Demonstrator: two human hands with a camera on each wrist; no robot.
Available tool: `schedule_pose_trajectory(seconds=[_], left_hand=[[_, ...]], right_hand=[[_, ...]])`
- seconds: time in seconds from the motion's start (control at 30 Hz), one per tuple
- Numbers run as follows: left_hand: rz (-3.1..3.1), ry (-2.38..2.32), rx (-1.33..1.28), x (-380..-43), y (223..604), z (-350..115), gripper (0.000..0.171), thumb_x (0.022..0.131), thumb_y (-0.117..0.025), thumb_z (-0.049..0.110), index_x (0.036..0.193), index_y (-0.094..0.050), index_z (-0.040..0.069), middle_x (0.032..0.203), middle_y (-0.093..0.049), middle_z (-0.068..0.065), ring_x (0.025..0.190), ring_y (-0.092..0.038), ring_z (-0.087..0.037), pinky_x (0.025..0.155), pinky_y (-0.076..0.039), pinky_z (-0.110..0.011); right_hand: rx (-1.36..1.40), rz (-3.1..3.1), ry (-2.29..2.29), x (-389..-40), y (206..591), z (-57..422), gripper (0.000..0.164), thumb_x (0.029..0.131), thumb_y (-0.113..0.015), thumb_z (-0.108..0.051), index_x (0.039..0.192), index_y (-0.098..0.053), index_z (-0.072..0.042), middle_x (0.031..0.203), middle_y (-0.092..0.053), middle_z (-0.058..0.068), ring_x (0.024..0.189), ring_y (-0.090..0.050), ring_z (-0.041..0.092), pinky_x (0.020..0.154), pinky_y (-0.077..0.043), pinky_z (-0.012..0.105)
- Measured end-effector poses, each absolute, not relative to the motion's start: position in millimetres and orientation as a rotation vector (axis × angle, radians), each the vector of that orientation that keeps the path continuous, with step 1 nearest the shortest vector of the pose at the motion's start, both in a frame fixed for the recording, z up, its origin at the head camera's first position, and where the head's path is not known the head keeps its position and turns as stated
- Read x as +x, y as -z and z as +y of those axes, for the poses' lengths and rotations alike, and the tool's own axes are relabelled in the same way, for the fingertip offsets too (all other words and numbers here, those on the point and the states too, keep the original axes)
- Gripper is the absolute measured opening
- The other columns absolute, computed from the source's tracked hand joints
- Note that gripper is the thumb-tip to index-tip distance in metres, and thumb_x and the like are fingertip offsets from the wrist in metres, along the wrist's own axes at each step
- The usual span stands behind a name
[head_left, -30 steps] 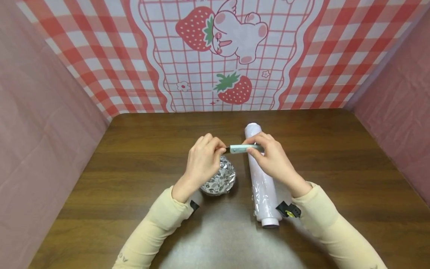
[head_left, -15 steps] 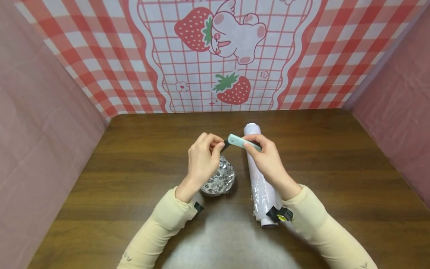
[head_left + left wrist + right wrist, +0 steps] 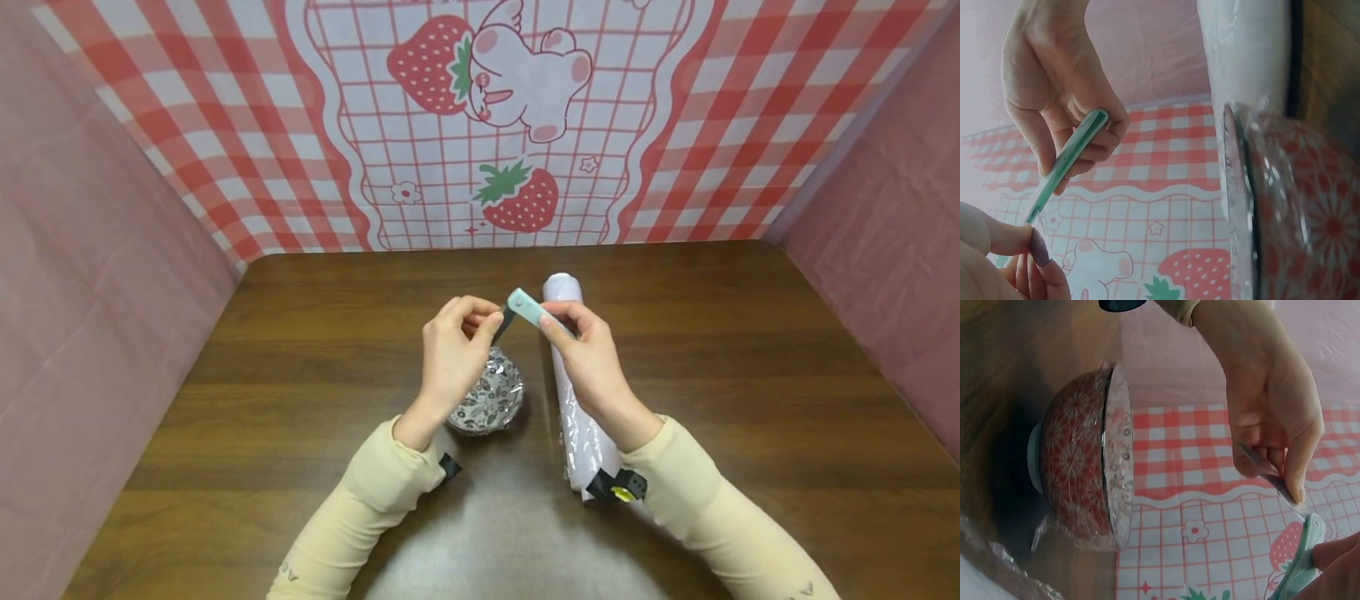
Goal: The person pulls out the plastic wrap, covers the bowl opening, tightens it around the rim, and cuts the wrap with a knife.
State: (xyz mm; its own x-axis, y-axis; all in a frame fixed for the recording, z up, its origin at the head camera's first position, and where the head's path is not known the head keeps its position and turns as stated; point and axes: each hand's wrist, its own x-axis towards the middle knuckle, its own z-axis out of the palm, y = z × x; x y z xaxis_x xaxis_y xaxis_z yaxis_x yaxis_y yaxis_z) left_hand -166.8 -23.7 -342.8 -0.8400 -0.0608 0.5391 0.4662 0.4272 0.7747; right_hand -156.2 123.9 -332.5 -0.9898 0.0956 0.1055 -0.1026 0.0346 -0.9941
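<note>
Both hands hold a folding knife [image 3: 528, 307] above the table, its mint-green handle bent at an angle to the dark blade [image 3: 1271, 477]. Thumb and fingers of my left hand [image 3: 454, 350] pinch the blade. My right hand [image 3: 594, 360] grips the handle, also seen in the left wrist view as a green handle [image 3: 1069, 159]. Below the left hand stands a bowl [image 3: 497, 402], patterned inside, with clear film stretched over its top. The right wrist view shows the bowl's red flowered outside [image 3: 1072, 456] with film clinging to it.
A long white roll of cling film [image 3: 579, 429] lies on the wooden table [image 3: 300, 375] right of the bowl, partly under the right forearm. A red checked cloth [image 3: 247, 125] hangs behind the table. Pink cloth walls [image 3: 97, 275] close in the sides.
The knife has gone from nearly straight to bent at the pivot, which has risen. My right hand has shifted slightly left with the handle; the left hand has kept its pinch on the blade.
</note>
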Motion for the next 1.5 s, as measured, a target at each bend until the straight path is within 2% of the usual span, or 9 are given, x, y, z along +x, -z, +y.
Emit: schedule_pose_trajectory(seconds=[0.27,0.8,1.17,1.5], left_hand=[[-2.144,1.567,-0.272,-167.2,345.6,-18.7,0.008,0.08,-0.066,0.009,0.085,-0.068,0.003,0.074,-0.066,-0.008,0.062,-0.056,-0.013,0.057,-0.046,-0.021],[-2.117,1.677,-0.225,-164.7,350.5,-14.8,0.008,0.079,-0.067,0.01,0.084,-0.067,0.003,0.069,-0.065,-0.01,0.061,-0.054,-0.01,0.057,-0.044,-0.02],[-2.099,1.733,-0.194,-164.5,349.7,-13.0,0.009,0.08,-0.067,0.01,0.084,-0.067,0.002,0.069,-0.064,-0.011,0.062,-0.054,-0.009,0.057,-0.046,-0.02],[-2.091,1.822,-0.213,-164.2,347.6,-9.5,0.009,0.08,-0.067,0.009,0.084,-0.068,0.001,0.071,-0.065,-0.013,0.06,-0.054,-0.008,0.056,-0.045,-0.018]], right_hand=[[-0.051,-2.021,-2.191,-151.8,333.5,115.2,0.018,0.088,-0.053,0.0,0.103,-0.056,0.01,0.07,-0.054,-0.011,0.07,-0.047,0.003,0.066,-0.038,0.018],[-0.045,-2.069,-2.183,-150.1,338.4,116.4,0.02,0.086,-0.053,0.003,0.105,-0.055,0.011,0.068,-0.054,-0.012,0.066,-0.046,0.003,0.059,-0.037,0.016],[0.011,-2.087,-2.137,-150.2,338.5,115.3,0.022,0.085,-0.055,0.004,0.105,-0.056,0.012,0.069,-0.055,-0.013,0.068,-0.049,0.003,0.062,-0.039,0.017],[0.08,-2.072,-2.158,-148.0,340.1,111.5,0.021,0.085,-0.054,0.007,0.106,-0.053,0.011,0.071,-0.054,-0.009,0.069,-0.052,0.003,0.066,-0.043,0.016]])
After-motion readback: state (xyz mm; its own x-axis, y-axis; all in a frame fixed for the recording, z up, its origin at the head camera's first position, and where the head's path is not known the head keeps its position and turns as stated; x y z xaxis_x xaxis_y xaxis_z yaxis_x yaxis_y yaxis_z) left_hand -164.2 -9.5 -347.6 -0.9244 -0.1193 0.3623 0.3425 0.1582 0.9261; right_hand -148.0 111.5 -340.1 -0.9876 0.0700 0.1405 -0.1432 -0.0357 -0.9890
